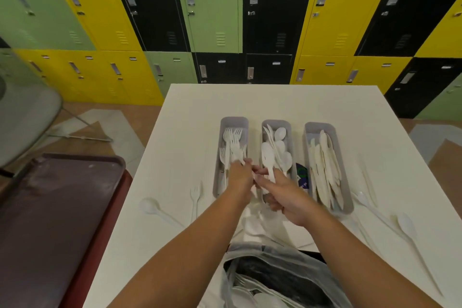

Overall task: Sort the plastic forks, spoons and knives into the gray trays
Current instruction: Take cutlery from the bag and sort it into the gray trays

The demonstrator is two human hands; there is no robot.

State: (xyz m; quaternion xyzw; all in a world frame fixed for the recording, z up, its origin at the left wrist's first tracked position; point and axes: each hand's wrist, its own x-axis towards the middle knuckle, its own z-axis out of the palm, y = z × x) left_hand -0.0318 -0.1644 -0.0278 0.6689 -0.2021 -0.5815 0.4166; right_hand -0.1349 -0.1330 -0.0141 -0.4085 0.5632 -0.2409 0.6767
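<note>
Three gray trays stand side by side on the white table (195, 112). The left tray (233, 121) holds white forks, the middle tray (276, 123) holds spoons, and the right tray (320, 126) holds knives. My left hand (240, 177) grips a white fork (236, 149) over the near end of the left tray. Over the middle tray, my right hand (285, 195) is closed on a white spoon (268, 157). The two hands touch at the fingertips.
Loose cutlery lies on the table: a spoon (151, 207) and fork (195, 197) at left, two spoons (406, 226) and a knife (367, 177) at right. A clear plastic bag (270, 280) of cutlery sits at the near edge. A dark tray (50, 207) lies left.
</note>
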